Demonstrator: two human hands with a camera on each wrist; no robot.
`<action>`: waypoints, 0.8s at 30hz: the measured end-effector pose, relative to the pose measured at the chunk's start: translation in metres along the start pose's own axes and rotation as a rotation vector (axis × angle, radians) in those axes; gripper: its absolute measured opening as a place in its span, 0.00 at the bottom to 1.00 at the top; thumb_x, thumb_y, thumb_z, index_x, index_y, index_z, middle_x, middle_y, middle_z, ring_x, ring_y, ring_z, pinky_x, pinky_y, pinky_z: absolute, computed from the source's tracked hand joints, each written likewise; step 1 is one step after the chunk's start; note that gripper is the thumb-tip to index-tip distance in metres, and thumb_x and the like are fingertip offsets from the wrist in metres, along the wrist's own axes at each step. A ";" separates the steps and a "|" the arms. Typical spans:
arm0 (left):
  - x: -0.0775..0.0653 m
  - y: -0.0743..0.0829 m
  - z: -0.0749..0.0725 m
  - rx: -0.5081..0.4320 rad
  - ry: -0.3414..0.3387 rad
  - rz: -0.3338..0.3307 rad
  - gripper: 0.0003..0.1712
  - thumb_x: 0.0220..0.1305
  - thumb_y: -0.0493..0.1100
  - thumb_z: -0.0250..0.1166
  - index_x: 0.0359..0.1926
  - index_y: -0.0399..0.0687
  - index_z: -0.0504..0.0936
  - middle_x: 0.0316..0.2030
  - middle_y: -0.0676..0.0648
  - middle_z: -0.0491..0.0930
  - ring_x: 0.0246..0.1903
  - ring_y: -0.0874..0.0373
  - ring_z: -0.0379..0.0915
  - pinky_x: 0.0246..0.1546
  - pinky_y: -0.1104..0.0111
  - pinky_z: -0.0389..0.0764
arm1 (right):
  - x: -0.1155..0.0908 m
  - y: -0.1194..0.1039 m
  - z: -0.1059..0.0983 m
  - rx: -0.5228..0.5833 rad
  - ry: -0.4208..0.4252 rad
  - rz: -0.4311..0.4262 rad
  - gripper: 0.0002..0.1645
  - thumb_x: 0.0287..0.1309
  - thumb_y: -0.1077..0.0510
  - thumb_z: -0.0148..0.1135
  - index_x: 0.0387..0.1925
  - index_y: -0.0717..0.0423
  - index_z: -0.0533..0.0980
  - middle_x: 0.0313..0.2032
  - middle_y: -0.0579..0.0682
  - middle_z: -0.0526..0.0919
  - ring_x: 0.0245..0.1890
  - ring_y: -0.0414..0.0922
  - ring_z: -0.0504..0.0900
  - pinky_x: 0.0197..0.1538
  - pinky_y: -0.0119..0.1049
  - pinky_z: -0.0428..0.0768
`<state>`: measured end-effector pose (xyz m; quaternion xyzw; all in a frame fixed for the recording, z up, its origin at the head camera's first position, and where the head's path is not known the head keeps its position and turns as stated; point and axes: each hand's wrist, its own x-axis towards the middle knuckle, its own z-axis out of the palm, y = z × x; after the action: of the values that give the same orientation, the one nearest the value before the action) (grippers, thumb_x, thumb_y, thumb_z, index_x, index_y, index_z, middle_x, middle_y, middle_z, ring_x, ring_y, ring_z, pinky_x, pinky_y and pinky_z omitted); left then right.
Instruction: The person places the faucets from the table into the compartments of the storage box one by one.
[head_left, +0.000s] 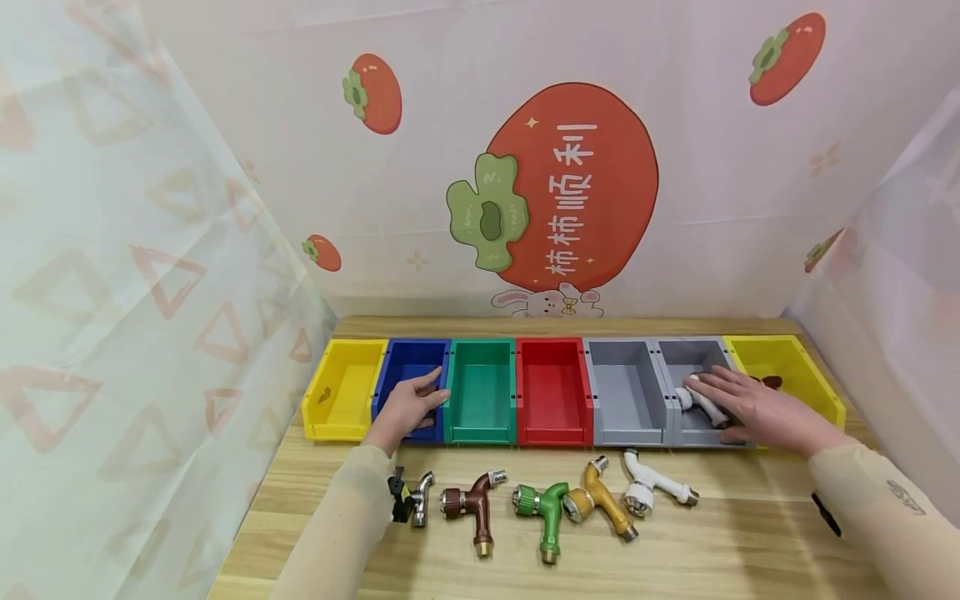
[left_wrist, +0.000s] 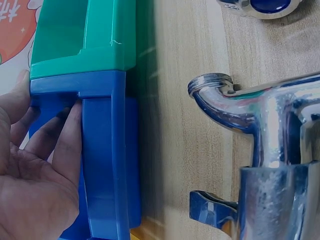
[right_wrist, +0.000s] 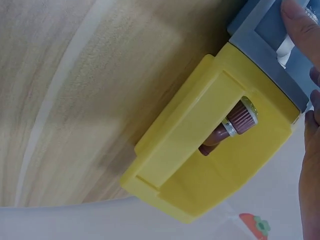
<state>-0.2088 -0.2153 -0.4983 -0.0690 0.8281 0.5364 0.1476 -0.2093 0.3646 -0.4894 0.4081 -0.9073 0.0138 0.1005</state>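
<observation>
My left hand [head_left: 408, 407] is at the blue bin [left_wrist: 102, 150], its fingers inside and its thumb at the rim beside the green bin [left_wrist: 80, 65]; it pinches that side wall. My right hand [head_left: 757, 406] reaches over the right grey bin [head_left: 686, 437], its fingers fairly straight on a white faucet [head_left: 703, 407] lying inside. The thumb [right_wrist: 302, 30] shows over that bin's front part in the right wrist view; much of the faucet is hidden there. A brown-handled faucet [right_wrist: 232, 125] lies in the right yellow bin [right_wrist: 185, 145].
On the wooden table before the bins lie a chrome faucet [head_left: 422, 500], a brown faucet [head_left: 478, 508], a green faucet [head_left: 550, 512], a yellow faucet [head_left: 603, 496] and a white faucet [head_left: 656, 479]. Other bins are yellow [head_left: 341, 432], red [head_left: 555, 435] and grey [head_left: 630, 436].
</observation>
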 end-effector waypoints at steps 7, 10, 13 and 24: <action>-0.001 0.000 -0.001 -0.003 -0.009 0.001 0.36 0.73 0.52 0.64 0.78 0.69 0.63 0.72 0.43 0.69 0.66 0.44 0.72 0.58 0.50 0.81 | -0.003 -0.008 -0.002 0.061 -0.004 0.078 0.60 0.42 0.53 0.84 0.77 0.45 0.64 0.68 0.58 0.75 0.71 0.60 0.68 0.71 0.58 0.69; 0.000 0.000 -0.001 -0.003 -0.009 0.008 0.36 0.73 0.52 0.64 0.78 0.68 0.63 0.73 0.42 0.68 0.67 0.44 0.72 0.58 0.50 0.81 | -0.002 -0.014 -0.005 0.053 0.008 0.046 0.62 0.42 0.56 0.84 0.78 0.45 0.62 0.74 0.54 0.67 0.80 0.54 0.52 0.80 0.46 0.47; 0.000 0.000 -0.001 -0.009 -0.008 0.005 0.35 0.73 0.51 0.64 0.77 0.69 0.63 0.73 0.42 0.68 0.67 0.44 0.72 0.58 0.50 0.81 | -0.001 -0.019 -0.007 0.020 0.020 -0.029 0.66 0.37 0.58 0.86 0.78 0.48 0.61 0.79 0.52 0.57 0.81 0.46 0.38 0.79 0.39 0.31; -0.001 0.000 0.000 -0.004 -0.006 0.014 0.36 0.74 0.51 0.64 0.78 0.68 0.63 0.72 0.41 0.69 0.66 0.43 0.72 0.57 0.50 0.82 | 0.004 -0.041 -0.009 -0.030 -0.034 -0.231 0.77 0.21 0.37 0.87 0.79 0.44 0.61 0.77 0.60 0.61 0.82 0.53 0.35 0.80 0.47 0.26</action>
<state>-0.2079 -0.2154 -0.4975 -0.0621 0.8271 0.5392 0.1461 -0.1793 0.3355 -0.4821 0.5085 -0.8559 -0.0183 0.0921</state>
